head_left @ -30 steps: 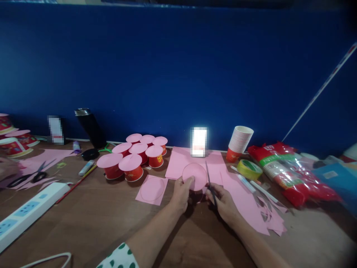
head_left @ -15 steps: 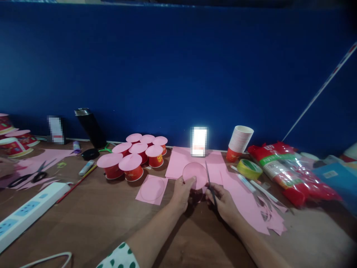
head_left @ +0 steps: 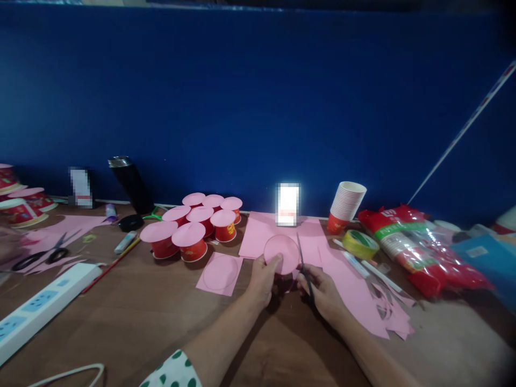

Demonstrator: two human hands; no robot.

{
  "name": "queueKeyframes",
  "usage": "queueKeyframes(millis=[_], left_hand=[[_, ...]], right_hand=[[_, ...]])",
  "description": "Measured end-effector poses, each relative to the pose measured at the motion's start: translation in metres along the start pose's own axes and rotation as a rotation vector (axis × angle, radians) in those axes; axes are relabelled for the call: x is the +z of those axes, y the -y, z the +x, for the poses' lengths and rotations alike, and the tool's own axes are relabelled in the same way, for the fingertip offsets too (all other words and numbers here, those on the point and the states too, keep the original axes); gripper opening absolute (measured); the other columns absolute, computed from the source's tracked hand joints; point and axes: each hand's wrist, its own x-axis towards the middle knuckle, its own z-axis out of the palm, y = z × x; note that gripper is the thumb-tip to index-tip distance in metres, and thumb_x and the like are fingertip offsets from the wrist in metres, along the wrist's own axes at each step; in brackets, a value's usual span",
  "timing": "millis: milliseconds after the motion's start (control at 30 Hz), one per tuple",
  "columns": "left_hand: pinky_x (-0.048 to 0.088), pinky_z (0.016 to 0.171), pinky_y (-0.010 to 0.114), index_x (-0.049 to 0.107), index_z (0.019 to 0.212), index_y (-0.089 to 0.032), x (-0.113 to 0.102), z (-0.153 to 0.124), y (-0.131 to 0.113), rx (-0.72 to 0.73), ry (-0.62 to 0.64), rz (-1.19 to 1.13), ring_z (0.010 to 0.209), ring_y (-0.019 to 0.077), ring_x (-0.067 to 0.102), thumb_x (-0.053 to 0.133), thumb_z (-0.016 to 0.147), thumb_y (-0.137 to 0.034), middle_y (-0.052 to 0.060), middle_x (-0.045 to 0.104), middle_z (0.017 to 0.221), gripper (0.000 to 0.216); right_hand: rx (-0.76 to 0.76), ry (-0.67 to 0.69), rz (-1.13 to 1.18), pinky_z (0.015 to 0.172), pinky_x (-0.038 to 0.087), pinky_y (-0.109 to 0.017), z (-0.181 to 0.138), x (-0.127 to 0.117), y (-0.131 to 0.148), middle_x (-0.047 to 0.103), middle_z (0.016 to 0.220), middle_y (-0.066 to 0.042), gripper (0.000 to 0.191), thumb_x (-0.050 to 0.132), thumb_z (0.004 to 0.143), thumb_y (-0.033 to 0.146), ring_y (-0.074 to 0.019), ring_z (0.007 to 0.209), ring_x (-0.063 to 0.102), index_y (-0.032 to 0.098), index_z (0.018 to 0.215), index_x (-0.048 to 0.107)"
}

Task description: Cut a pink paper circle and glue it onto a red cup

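Between thumb and fingers, my left hand (head_left: 263, 279) pinches a round pink paper disc (head_left: 287, 248). My right hand (head_left: 322, 290) is closed on a pair of dark scissors (head_left: 305, 271), whose blades point up along the disc's right edge. A pink paper square (head_left: 220, 274) with a circle drawn on it lies left of my hands. Pink paper sheets (head_left: 253, 234) are behind the disc. To the left stand several red paper cups (head_left: 192, 252), each topped by a pink disc.
At right are a stack of paper cups (head_left: 349, 200), yellow tape (head_left: 360, 244), pink scraps (head_left: 397, 320) and a red bag of cups (head_left: 419, 247). Leftward lie a power strip (head_left: 48, 303), a red pencil (head_left: 108, 266) and a black bottle (head_left: 133, 185). A co-worker's hand (head_left: 12, 242) shows at far left.
My hands, the disc and the scissors stay almost exactly where they were. The co-worker's hand at the far left edge has shifted slightly.
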Motion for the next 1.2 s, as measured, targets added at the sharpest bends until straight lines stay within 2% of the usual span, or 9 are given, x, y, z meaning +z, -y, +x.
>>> queueKeyframes(millis=[533,800,1200], left_hand=[[0.05,0.051,0.026,0.062,0.082,-0.011,-0.0007,0.0016,0.0012,-0.004,-0.009,-0.028,0.055,0.016,0.063,0.079,0.059,-0.038,0.006,0.068,0.065,0.039],[0.048,0.049,0.025,0.062,0.082,-0.011,-0.0011,0.0004,0.0013,0.009,0.021,-0.023,0.053,0.0151,0.061,0.078,0.062,-0.037,0.005,0.067,0.063,0.036],[0.049,0.05,0.026,0.063,0.082,-0.011,-0.0005,0.0003,0.0009,0.008,0.003,-0.016,0.054,0.0159,0.062,0.078,0.061,-0.039,0.006,0.068,0.065,0.038]], right_hand=[[-0.013,-0.008,-0.017,0.045,0.037,-0.019,0.0002,0.0003,0.0012,0.051,0.061,0.003,0.047,0.07,0.074,0.048,-0.0085,0.052,0.044,0.015,0.106,0.062],[-0.012,-0.005,-0.003,0.045,0.036,-0.019,0.001,-0.0003,-0.0008,0.051,0.061,0.003,0.046,0.07,0.074,0.047,-0.0082,0.052,0.043,0.016,0.107,0.062],[0.004,-0.009,-0.031,0.046,0.036,-0.021,-0.0005,0.0008,0.0027,0.051,0.062,0.003,0.048,0.07,0.073,0.051,-0.0095,0.053,0.044,0.016,0.106,0.062]])
